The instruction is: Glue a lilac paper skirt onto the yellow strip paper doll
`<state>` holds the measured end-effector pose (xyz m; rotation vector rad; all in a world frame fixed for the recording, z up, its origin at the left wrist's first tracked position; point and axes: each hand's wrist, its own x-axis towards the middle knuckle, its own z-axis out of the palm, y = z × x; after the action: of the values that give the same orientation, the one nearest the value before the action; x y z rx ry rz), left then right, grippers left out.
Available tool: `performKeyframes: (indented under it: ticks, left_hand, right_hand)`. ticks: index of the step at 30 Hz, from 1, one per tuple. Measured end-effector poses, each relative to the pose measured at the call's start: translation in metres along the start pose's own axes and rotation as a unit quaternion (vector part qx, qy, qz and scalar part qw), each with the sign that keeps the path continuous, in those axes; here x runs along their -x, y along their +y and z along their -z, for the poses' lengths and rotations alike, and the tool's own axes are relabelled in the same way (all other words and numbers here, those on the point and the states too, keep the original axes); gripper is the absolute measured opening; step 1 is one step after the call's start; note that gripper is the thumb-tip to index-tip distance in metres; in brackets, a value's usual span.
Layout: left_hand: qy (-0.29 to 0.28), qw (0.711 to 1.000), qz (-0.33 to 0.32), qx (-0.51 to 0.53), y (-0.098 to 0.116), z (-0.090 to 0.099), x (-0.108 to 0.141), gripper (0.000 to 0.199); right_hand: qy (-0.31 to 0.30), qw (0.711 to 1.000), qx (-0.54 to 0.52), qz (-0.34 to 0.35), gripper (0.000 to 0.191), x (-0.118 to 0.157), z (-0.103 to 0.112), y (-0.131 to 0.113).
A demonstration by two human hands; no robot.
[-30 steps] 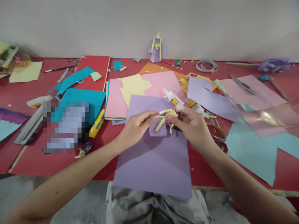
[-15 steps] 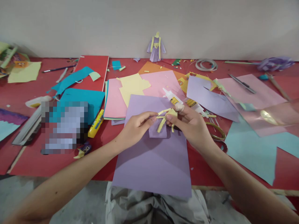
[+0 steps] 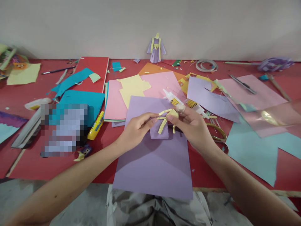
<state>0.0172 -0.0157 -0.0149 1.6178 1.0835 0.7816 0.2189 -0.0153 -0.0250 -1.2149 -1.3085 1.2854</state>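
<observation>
Between my hands is a small yellow paper figure with thin folded strips, joined or overlapping with a pale purple paper piece; I cannot tell which. My right hand pinches its yellow body between thumb and fingers, and a wrapping with a ring-like wire sits on one finger. At the left, my left hand is closed with thumb and forefinger at the end of a yellow strip. Under both hands lies a large purple sheet, its near edge reaching past the table toward my lap.
A finished-looking paper doll leans on the wall. Two glue bottles, scissors and a craft knife lie to the right. A yellow glue stick, a sharpener and a pixelated object are on the left, among coloured sheets.
The view has shifted very slightly. Both hands keep their hold on the yellow paper figure, with hardly any visible movement.
</observation>
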Motion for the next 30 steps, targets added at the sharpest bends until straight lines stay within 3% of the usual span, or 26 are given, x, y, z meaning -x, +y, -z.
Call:
performKeyframes:
  ticks: [30]
  left_hand:
    - [-0.007,1.0,0.022,0.011,0.0013,-0.0004,0.0012,0.03]
  right_hand:
    - [0.01,1.0,0.016,0.013,0.022,0.0007,0.0003,-0.0026]
